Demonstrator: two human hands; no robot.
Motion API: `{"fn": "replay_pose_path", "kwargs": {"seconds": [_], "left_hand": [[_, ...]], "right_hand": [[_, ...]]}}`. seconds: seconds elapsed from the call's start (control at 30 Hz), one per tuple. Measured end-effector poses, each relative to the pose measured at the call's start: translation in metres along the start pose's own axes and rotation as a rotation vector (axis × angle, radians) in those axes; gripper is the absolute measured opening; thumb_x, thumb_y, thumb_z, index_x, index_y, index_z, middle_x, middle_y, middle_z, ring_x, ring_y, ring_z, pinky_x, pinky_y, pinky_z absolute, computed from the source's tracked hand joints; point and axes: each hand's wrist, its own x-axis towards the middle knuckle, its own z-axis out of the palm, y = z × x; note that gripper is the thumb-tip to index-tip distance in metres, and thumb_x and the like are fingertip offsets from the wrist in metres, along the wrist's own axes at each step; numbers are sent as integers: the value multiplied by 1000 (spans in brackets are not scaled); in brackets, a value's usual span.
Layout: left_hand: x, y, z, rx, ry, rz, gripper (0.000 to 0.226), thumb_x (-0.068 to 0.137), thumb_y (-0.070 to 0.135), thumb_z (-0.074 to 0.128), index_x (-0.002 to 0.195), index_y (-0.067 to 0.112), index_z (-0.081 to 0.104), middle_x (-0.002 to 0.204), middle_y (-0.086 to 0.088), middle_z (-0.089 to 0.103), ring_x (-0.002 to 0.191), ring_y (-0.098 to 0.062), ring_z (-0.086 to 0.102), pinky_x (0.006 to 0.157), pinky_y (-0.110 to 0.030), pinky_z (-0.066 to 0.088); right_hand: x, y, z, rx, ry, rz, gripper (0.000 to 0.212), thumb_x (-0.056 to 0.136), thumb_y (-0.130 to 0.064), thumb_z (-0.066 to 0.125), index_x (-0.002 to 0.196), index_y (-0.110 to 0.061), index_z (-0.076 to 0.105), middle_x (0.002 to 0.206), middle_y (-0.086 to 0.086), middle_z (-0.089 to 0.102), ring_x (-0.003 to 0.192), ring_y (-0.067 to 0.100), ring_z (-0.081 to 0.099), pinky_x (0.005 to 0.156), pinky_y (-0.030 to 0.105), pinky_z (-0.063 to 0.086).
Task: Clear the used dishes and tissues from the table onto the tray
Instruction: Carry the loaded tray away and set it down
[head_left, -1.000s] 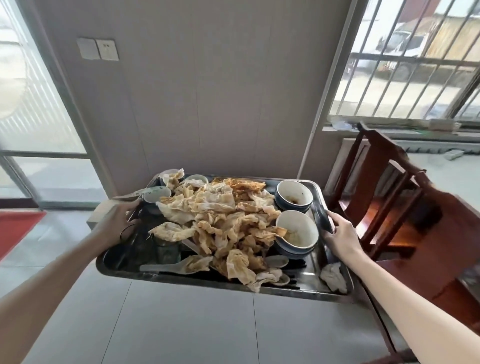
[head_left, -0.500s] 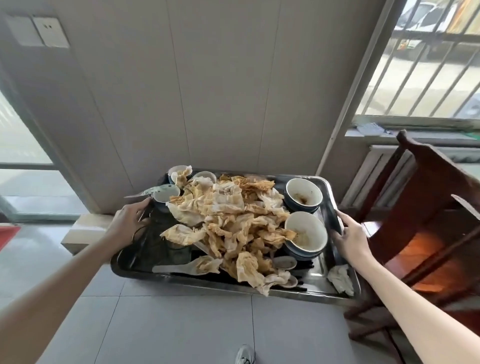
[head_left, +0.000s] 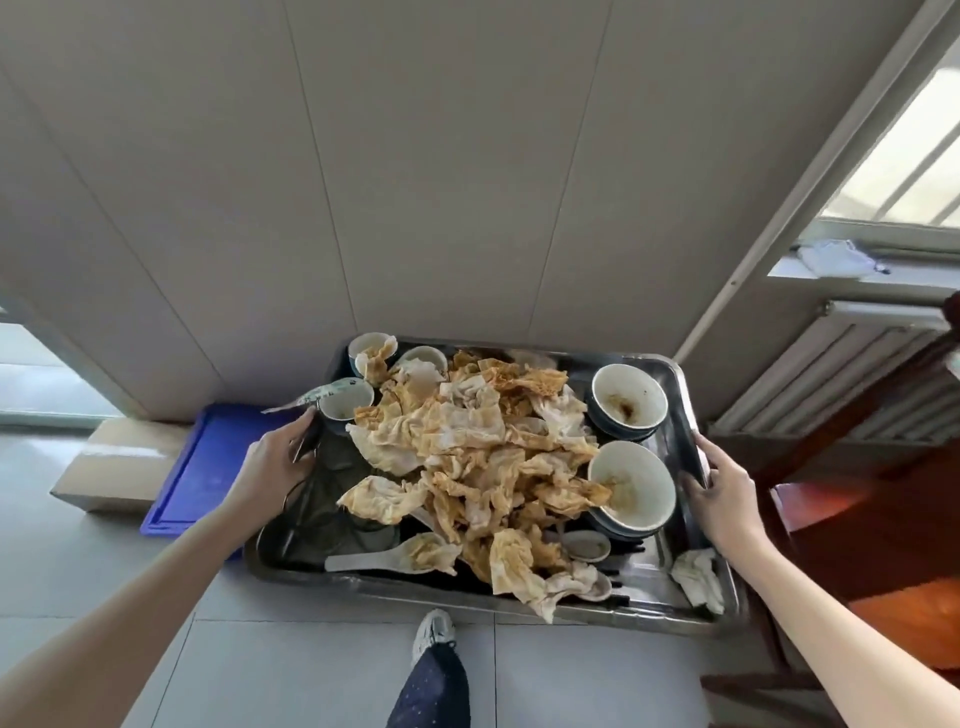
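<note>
With my left hand (head_left: 270, 462) and right hand (head_left: 727, 499) each curled round an end rim of the tray (head_left: 649, 616), held above the floor (head_left: 311, 665), I fear any tilt sends the stacked bowls (head_left: 631, 483) at the tray's right end sliding, or the heaped tissues (head_left: 467, 441) over its near rim.

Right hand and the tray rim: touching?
Touching. Head view shows the right hand gripping the tray at its right rim, fingers curled over it.

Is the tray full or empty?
Full. The tray holds a big heap of stained tissues, with used bowls and spoons around it.
</note>
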Motion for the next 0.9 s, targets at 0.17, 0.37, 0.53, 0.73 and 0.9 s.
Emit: {"fn": "replay_pose_path", "kwargs": {"seconds": [0.17,0.37,0.53,0.73,0.9], "left_hand": [[53,-41,65,-24,-4,-53,66,83,-5,63,142,16,45,122,-7,65,118,-27,55,92,-40,48],[100,-99,143,-46,-72,-79,63,88,-2,60,144,18,41,123,-4,64,114,-25,60,90,-36,50],[129,-154,215,-54,-69,-110,61,87,-5,56,142,19,43,111,-3,69,102,-29,65,67,-25,44],[155,-214,296,-41,-116,-160,63,88,-6,53,144,19,40,115,-7,68,93,-24,66,56,-13,41],[170,-259,352,-76,-104,-169,66,84,-13,53,142,18,43,120,-5,66,109,-28,62,72,-28,46]], "right_hand": [[42,50,65,-20,-8,54,61,84,-5,66,138,-26,47,79,6,70,70,25,67,68,28,50],[74,117,141,-14,-43,113,62,86,-7,66,139,-30,45,82,9,71,67,18,66,63,29,51],[96,165,196,-132,-10,98,59,84,-6,67,137,-24,49,47,-8,38,41,8,34,41,11,31],[126,226,256,-185,-35,103,59,89,-12,63,140,-34,44,51,-1,37,45,13,36,48,24,38],[141,272,307,-188,-35,124,58,89,-12,61,139,-35,43,56,4,46,49,15,43,50,24,39]]}}
